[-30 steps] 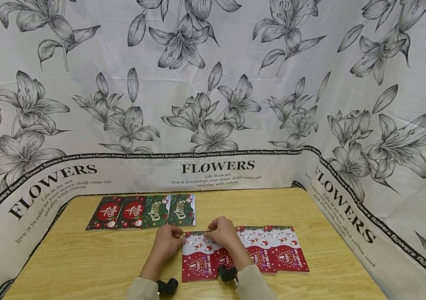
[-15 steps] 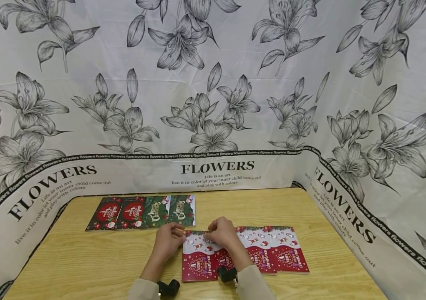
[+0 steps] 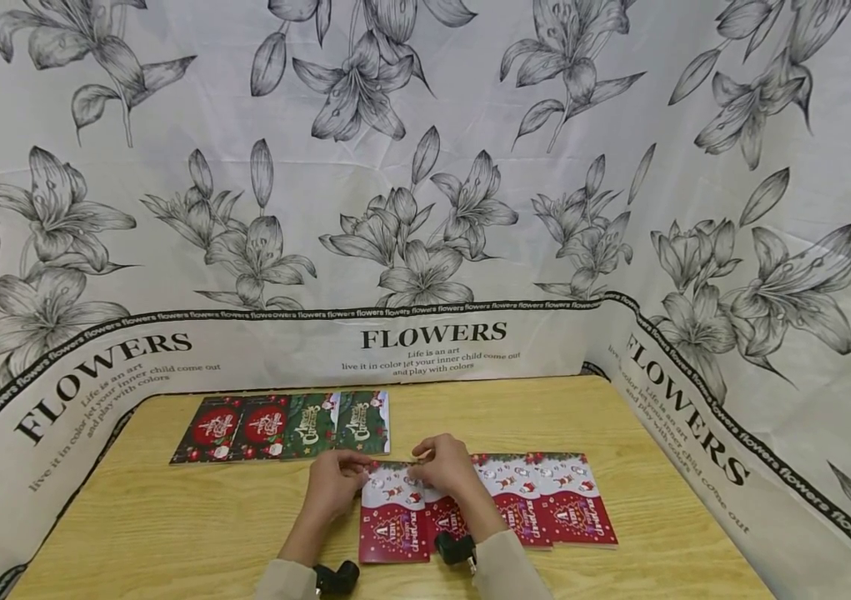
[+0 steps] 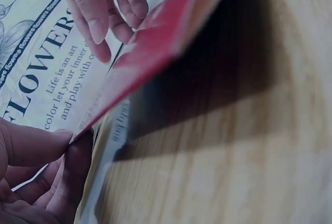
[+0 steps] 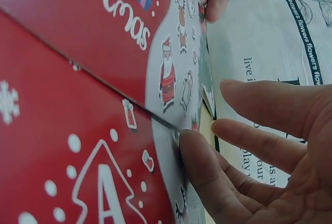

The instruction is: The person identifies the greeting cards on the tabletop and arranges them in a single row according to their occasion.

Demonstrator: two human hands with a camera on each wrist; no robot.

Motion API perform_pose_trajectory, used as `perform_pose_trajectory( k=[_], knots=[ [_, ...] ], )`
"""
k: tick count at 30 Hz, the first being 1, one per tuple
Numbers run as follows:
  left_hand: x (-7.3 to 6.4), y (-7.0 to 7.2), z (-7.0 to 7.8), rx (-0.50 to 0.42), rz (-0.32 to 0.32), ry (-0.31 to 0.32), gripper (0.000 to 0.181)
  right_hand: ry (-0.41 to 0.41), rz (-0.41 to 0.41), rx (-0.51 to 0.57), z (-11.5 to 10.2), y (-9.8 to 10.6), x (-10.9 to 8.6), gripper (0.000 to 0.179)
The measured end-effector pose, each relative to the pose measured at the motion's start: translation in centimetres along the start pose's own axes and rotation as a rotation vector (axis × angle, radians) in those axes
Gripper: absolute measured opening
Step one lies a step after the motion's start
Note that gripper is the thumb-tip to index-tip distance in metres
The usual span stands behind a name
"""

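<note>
At the left end of a row of red-and-white Christmas cards, my left hand (image 3: 335, 485) pinches the top left corner of the leftmost Christmas card (image 3: 393, 529) between thumb and finger. In the left wrist view this red card (image 4: 155, 42) is tilted, with its near edge raised over the table. My right hand (image 3: 446, 465) is at the card's top right, over the second card (image 3: 446, 518), which it partly hides. In the right wrist view, one fingertip touches the card's edge, while the thumb stands apart from it.
Two more red-and-white cards (image 3: 577, 521) overlap at the right of the row. Farther back on the wooden table (image 3: 170, 517) lie two dark cards with red circles (image 3: 266, 423) and two green cards (image 3: 363, 421). A printed floral curtain (image 3: 425, 350) encloses the table.
The leftmost card has shifted slightly left, away from the second card. My left hand, whose fingers were looser half a second ago, now pinches its corner. My right hand has hardly moved.
</note>
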State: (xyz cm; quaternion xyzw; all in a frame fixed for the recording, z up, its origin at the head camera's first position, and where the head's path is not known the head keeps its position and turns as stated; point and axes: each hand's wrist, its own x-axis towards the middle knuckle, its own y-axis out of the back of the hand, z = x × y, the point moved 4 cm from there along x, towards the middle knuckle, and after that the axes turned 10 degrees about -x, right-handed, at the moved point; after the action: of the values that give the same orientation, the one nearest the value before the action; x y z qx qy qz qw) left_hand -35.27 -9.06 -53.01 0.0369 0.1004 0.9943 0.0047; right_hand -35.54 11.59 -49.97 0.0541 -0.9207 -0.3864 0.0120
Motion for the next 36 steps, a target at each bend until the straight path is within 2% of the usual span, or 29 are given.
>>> perform_pose_trajectory(
  k=[7, 16, 28, 36],
  knots=[
    [0.0, 0.4, -0.1, -0.037, 0.025, 0.009, 0.018, 0.013, 0.002, 0.022, 0.2, -0.1, -0.1, 0.030],
    [0.1, 0.7, 0.1, -0.102, 0.046, 0.051, 0.021, 0.041, -0.008, 0.106, 0.0, -0.1, 0.0, 0.032],
    [0.1, 0.8, 0.0, -0.160, 0.079, 0.068, 0.020, 0.053, 0.004, 0.116, 0.2, 0.0, 0.2, 0.027],
    [0.1, 1.1, 0.2, -0.152, 0.095, 0.072, 0.021, 0.033, -0.013, 0.190, 0.3, -0.2, 0.3, 0.029]
  ],
)
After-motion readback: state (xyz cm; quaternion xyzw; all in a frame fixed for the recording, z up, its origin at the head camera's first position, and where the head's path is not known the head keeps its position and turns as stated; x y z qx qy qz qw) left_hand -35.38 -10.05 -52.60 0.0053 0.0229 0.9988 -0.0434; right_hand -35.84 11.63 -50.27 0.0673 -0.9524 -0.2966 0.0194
